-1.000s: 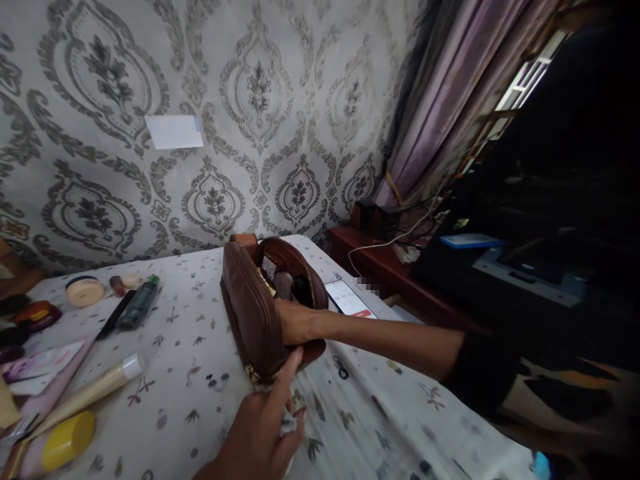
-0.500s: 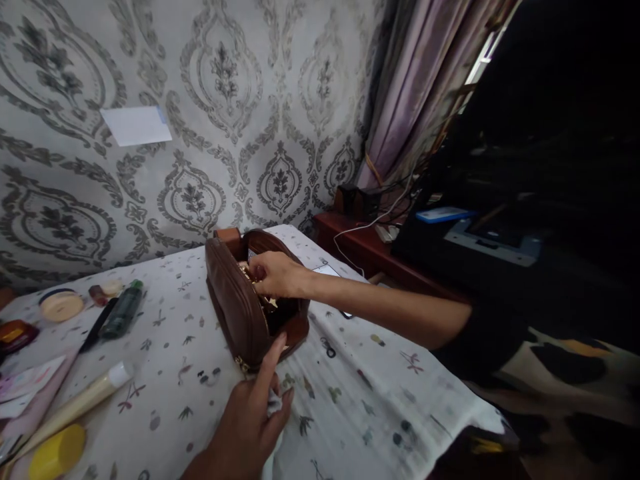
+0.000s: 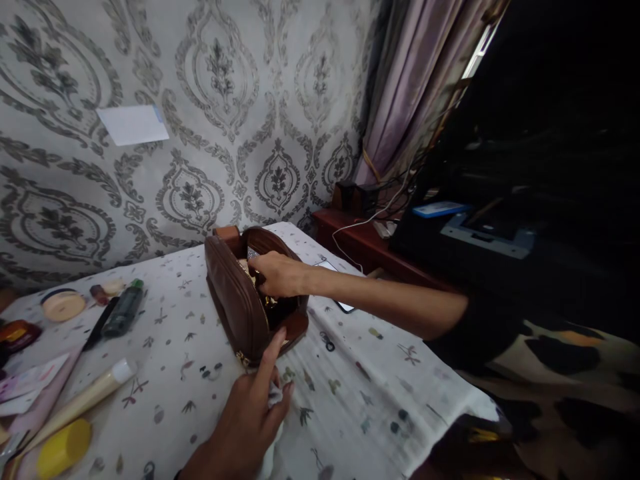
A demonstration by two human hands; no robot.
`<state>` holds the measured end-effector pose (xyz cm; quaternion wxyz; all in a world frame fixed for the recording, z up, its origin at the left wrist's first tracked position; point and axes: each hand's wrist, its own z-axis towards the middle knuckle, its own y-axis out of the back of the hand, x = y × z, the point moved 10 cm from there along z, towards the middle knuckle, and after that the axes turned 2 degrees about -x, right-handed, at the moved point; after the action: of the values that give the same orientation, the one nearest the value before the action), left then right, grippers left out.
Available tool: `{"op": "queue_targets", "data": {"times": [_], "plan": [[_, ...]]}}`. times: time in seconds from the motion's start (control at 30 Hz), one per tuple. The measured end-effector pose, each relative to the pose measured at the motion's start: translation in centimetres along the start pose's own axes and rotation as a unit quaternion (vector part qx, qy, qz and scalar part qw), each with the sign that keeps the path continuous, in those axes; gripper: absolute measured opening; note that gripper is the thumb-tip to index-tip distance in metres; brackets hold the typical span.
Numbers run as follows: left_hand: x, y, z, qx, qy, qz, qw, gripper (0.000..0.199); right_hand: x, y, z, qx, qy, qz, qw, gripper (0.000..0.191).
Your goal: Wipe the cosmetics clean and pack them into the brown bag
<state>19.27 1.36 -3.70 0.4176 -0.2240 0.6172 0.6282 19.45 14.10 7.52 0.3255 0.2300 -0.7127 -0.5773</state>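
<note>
At eleven o'clock, my right hand (image 3: 281, 275) has moved farther back in the brown leather bag (image 3: 231, 293); I cannot tell its grip. My left hand (image 3: 245, 417) clasps white cloth (image 3: 275, 395).

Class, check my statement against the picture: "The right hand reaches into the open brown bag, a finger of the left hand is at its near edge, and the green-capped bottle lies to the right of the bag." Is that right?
No: the head view shows the green-capped bottle left of the brown bag. The right hand and left hand are as stated.
</note>
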Motion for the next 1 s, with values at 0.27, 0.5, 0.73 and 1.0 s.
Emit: {"op": "queue_targets", "data": {"times": [0.27, 0.5, 0.73, 1.0], "plan": [[-0.3, 0.2, 0.0, -0.005, -0.014, 0.016, 1.0, 0.065, -0.3, 1.1, 0.1, -0.037, 0.011, 0.007, 0.999, 0.029], [-0.9, 0.9, 0.1, -0.022, -0.028, 0.031, 0.999, 0.064, -0.3, 5.7, -4.5, -0.285, 0.023, 0.077, 0.955, 0.019], [-1.4, 2.0, -0.1, -0.05, -0.04, 0.047, 0.997, 0.063, -1.4, 3.0, -9.8, -0.368, 0.057, 0.237, 0.897, 0.042], [-2.7, 4.0, -3.1, -0.084, -0.089, 0.093, 0.988, 0.041, 3.4, -3.6, -12.2, -0.276, 0.158, 0.296, 0.901, 0.039]]}}
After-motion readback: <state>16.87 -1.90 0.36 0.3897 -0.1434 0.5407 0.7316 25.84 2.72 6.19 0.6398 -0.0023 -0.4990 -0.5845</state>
